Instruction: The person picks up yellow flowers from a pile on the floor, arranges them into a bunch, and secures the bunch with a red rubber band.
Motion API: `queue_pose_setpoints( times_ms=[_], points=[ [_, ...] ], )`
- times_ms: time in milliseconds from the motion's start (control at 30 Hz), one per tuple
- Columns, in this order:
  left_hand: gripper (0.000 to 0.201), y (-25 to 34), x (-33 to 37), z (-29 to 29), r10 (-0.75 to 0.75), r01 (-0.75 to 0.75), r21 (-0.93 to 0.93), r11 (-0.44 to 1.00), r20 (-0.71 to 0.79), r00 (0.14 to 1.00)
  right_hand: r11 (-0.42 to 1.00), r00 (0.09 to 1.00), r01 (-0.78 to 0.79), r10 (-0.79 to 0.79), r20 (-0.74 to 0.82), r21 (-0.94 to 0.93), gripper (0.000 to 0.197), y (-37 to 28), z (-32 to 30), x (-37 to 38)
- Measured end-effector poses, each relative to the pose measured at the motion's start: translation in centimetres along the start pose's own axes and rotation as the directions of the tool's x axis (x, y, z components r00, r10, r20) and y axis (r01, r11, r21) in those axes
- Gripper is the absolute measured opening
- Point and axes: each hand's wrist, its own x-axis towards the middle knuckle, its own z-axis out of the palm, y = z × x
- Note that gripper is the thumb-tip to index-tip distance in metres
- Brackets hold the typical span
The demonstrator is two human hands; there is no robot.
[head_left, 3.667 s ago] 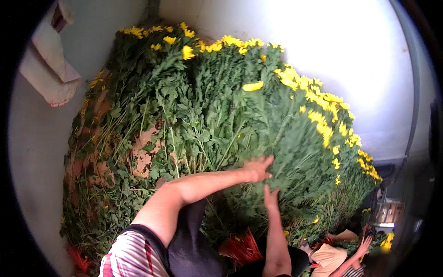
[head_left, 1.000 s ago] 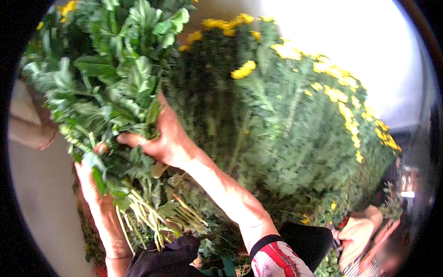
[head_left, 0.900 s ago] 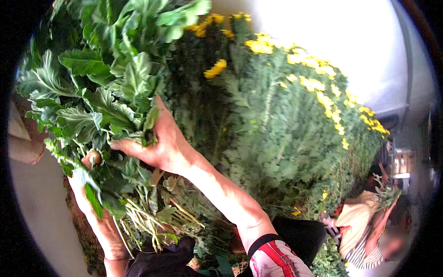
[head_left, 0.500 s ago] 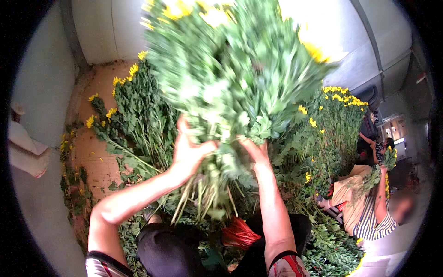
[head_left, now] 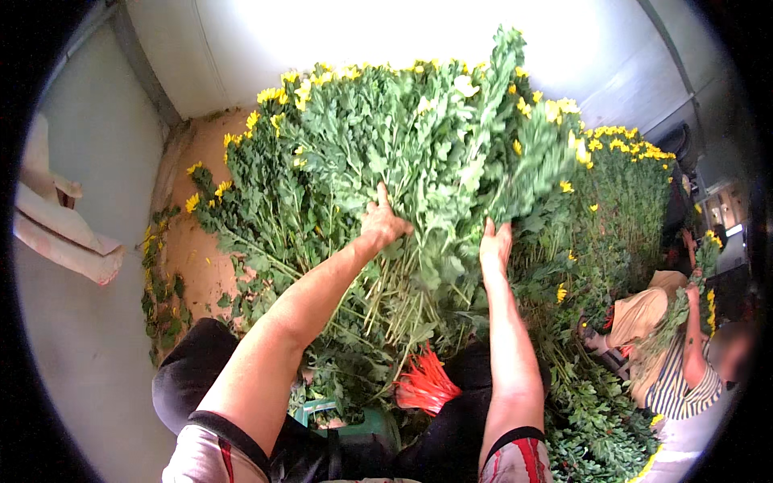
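A big bunch of yellow chrysanthemums [head_left: 439, 173] lies in front of me with its blooms away from me and its cut stems toward me. My left hand [head_left: 385, 224] rests against the bunch's left side, fingers stretched out. On the other side, my right hand [head_left: 496, 243] is at the leaves with its fingers extended and not wrapped round the stems. Some leafy tops at the right of the bunch are blurred by motion. Below the stems, a bundle of red strips [head_left: 427, 383] lies by my dark-clad legs.
More chrysanthemums [head_left: 274, 189] lie at the left on a tan floor [head_left: 179, 278]. A long row of them [head_left: 620, 189] runs along the right. A person in a striped top [head_left: 672, 374] sits there holding flowers. Something green [head_left: 366, 427] is between my legs. A pale wall [head_left: 338, 36] stands behind.
The chrysanthemum bunch, gripped and raised in both hands before, has come down onto the other flowers. Both hands have loosened from the stems, and the view has shifted slightly.
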Motion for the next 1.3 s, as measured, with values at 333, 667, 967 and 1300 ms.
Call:
queue_pose_setpoints(
  times_ms=[333,667,967,1300],
  points=[
    [0.119,-0.2,-1.4,-3.9,0.116,0.036,-0.774,0.632,0.14,0.983,0.982,0.97,0.188,-0.191,-0.148,-0.034,0.038,-3.1,-7.4,5.8],
    [0.121,-6.1,-1.8,-4.4,0.083,-0.206,-0.32,0.925,-0.36,0.929,0.953,0.963,0.256,-0.265,0.038,0.165,0.076,-8.5,-5.5,8.8],
    [0.103,0.1,-8.5,3.3,0.504,-0.503,0.641,0.58,0.203,0.84,0.986,0.99,-0.108,0.096,0.102,0.124,0.099,0.7,0.9,1.6],
    [0.093,-4.4,-5.8,-0.6,0.607,-0.697,0.633,0.338,0.42,0.675,0.901,0.956,0.287,-0.25,0.152,-0.324,0.081,-4.7,-12.2,11.7]
  ],
)
